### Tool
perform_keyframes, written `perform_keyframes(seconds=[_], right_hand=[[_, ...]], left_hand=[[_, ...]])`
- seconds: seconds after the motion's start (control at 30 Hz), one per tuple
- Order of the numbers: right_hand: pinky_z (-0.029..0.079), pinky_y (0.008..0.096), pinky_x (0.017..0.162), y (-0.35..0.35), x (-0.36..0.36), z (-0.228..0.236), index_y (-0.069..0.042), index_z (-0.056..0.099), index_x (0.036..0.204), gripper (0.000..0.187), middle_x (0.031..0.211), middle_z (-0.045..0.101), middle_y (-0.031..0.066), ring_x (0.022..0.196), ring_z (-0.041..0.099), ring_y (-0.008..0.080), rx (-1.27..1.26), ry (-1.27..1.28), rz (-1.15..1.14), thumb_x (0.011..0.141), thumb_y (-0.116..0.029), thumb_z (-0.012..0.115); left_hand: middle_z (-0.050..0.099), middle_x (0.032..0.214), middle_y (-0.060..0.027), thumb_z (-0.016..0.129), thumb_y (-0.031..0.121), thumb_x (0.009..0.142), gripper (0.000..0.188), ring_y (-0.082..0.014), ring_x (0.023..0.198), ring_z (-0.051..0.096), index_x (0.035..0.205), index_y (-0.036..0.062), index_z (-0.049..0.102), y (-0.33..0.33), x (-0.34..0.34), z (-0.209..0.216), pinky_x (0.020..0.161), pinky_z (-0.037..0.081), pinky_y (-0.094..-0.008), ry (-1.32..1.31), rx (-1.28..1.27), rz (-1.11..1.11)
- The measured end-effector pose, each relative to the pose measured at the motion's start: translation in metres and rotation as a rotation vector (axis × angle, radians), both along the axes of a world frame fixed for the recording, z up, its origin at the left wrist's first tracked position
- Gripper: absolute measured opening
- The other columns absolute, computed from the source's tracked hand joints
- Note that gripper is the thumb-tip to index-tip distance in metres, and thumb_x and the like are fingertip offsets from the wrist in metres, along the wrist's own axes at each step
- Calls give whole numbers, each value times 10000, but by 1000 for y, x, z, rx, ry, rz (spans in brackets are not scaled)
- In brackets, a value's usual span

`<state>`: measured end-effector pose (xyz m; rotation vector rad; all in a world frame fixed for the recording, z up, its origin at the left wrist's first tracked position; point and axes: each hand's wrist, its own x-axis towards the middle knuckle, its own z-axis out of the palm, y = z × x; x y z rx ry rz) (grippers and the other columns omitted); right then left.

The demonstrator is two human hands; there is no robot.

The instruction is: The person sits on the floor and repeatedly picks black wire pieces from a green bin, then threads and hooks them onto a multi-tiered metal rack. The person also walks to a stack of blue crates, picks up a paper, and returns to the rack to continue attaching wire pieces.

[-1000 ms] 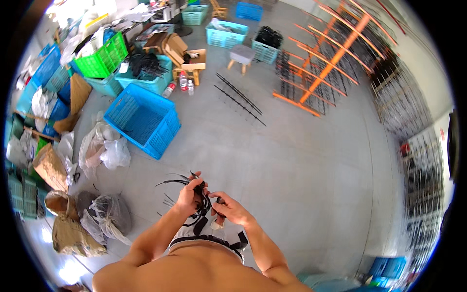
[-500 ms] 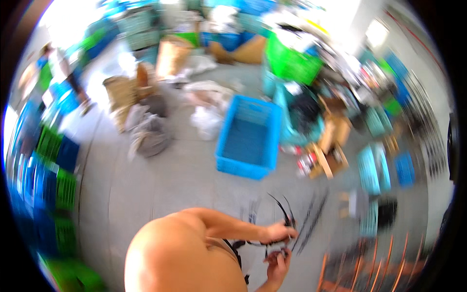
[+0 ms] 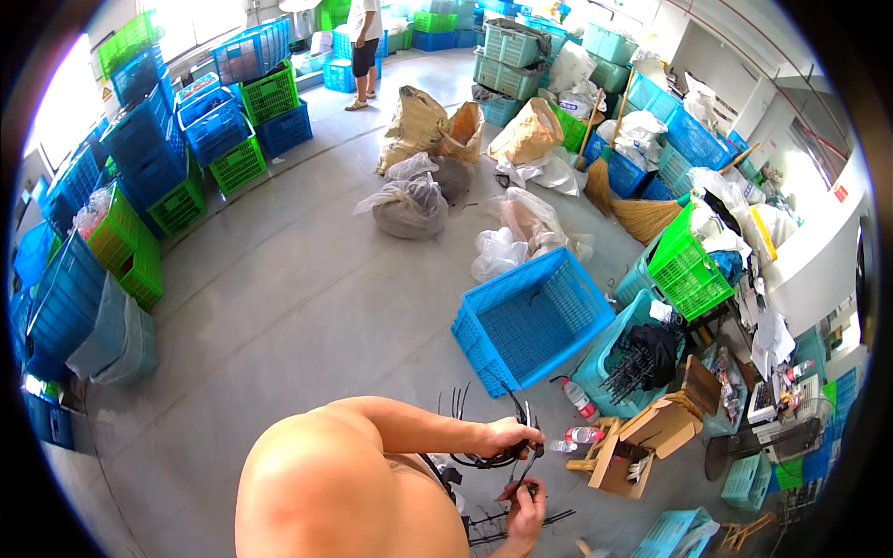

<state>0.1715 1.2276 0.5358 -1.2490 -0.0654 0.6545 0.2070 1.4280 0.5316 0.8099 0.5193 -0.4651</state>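
My left hand (image 3: 510, 437) is closed around a bundle of thin black bendable strips (image 3: 462, 409), whose free ends fan out above and left of the fingers. Just below it, my right hand (image 3: 527, 507) is closed with its fingertips at a narrow dark piece (image 3: 526, 468) running up toward the left hand; its kind is too small to make out. On the floor beneath lie long black rods with short side stubs (image 3: 553, 518). An empty blue mesh crate (image 3: 493, 312) stands just beyond my hands.
Right of the crate are a teal basket (image 3: 595, 363) holding black pieces, plastic bottles (image 3: 581, 400) and an open cardboard box (image 3: 656, 430). Sacks (image 3: 409, 209) lie farther off near brooms (image 3: 646, 219). Crate stacks (image 3: 139, 139) line the left; a person (image 3: 365, 46) stands at the back.
My view has swung left, so the crate and sacks appear farther right and the picture is sharper. Both hands stay close together, still on the black strips.
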Motion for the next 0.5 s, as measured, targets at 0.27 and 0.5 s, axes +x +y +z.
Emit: perform_keyframes(seconds=[0.27,0.5], right_hand=[[492,355,625,-35,65,-2,-33,495,1060,179,785,577,128,678,559,225,-12,-60,55,883,-54,493],[458,343,599,-7,111,-13,-56,529,1042,187,854,580,113,703,545,216,171,85,339,862,-29,485]], left_hand=[[556,643,2,664,241,825,177,-83,532,490,789,84,591,-48,62,5,467,334,-247,-115,-61,-56],[582,741,-4,566,246,883,294,-95,592,498,1144,111,556,-10,42,19,572,424,-246,-197,-262,81]])
